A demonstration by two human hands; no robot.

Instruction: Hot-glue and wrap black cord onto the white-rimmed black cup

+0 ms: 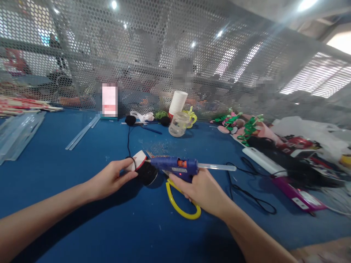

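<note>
My left hand [117, 176] pinches a small white cup-like piece [139, 158] with a red edge. Black yarn [128, 140] loops over this piece and runs back to a black yarn ball [130, 120]. A dark round bundle [148, 173] adjoins the piece; I cannot tell whether they are joined. My right hand [201, 188] grips a blue hot glue gun [170, 163], its nozzle pointing left at the red edge. A clear glue stick [218, 167] protrudes from its rear. Below the gun lie yellow-handled scissors [182, 213], their blades mostly hidden.
A clear plastic jar [177, 126] and stacked white paper cups [178, 101] stand at the back, before a perforated metal screen [153, 54]. To the right are a purple-and-white power strip [294, 193] and looped black cord [257, 201]. Clear strips [19, 133] lie left.
</note>
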